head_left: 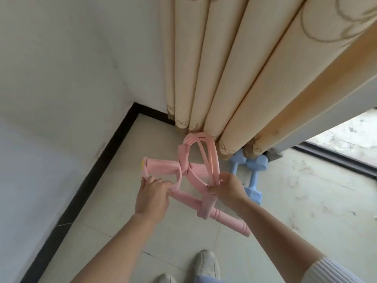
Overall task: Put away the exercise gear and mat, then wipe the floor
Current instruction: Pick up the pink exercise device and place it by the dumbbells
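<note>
A pink pull-rope exerciser [204, 170] with two foam bars and looped elastic tubes hangs above the floor in front of me. My left hand [153, 195] grips the tube near the upper bar's left end. My right hand [228, 186] pinches the bundle of tubes where the loop meets the lower bar. Two light-blue dumbbells [253, 174] lie on the tiled floor just behind the exerciser, partly under the curtain hem and partly hidden by my right hand.
A beige pleated curtain [234, 78] hangs to the floor ahead. A white wall [61, 88] with a black skirting [91, 180] runs along the left. A sliding-door track [336, 158] lies at the right. My shoes [206, 264] stand on the pale tiles below.
</note>
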`<state>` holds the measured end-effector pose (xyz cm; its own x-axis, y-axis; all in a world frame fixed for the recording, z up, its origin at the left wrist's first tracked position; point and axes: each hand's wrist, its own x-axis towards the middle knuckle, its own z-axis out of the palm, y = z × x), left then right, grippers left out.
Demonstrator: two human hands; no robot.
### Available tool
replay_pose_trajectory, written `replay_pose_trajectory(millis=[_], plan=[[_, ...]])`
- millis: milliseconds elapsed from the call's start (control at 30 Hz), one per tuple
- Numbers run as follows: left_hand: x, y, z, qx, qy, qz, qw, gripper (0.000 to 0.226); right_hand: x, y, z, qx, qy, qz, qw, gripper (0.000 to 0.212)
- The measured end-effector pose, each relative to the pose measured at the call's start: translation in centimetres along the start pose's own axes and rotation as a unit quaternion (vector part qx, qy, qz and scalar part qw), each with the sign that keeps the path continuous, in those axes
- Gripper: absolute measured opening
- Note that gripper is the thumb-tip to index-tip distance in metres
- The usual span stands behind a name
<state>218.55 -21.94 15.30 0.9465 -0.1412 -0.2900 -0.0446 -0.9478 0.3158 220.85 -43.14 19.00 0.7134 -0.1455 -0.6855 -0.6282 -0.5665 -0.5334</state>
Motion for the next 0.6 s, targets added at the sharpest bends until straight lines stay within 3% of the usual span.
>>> replay_pose_trajectory(millis=[133,400,600], plan=[[6.7,-2.6,6.2,-0.02,0.035,0.033,0.999,0.021,9.0,2.2,3.7,0.042,-0.014,-0.002,0.999,0.036],[15.9,-7.0,14.8,-0.07,0.105,0.106,0.986,0.018,20.4,4.7,7.0,0.095,0.018,-0.07,0.993,0.017],[19.9,-7.9,19.1,-0.065,0.095,0.168,0.979,0.022,25.0,6.5,9.0,0.132,0.027,-0.073,0.988,0.033]])
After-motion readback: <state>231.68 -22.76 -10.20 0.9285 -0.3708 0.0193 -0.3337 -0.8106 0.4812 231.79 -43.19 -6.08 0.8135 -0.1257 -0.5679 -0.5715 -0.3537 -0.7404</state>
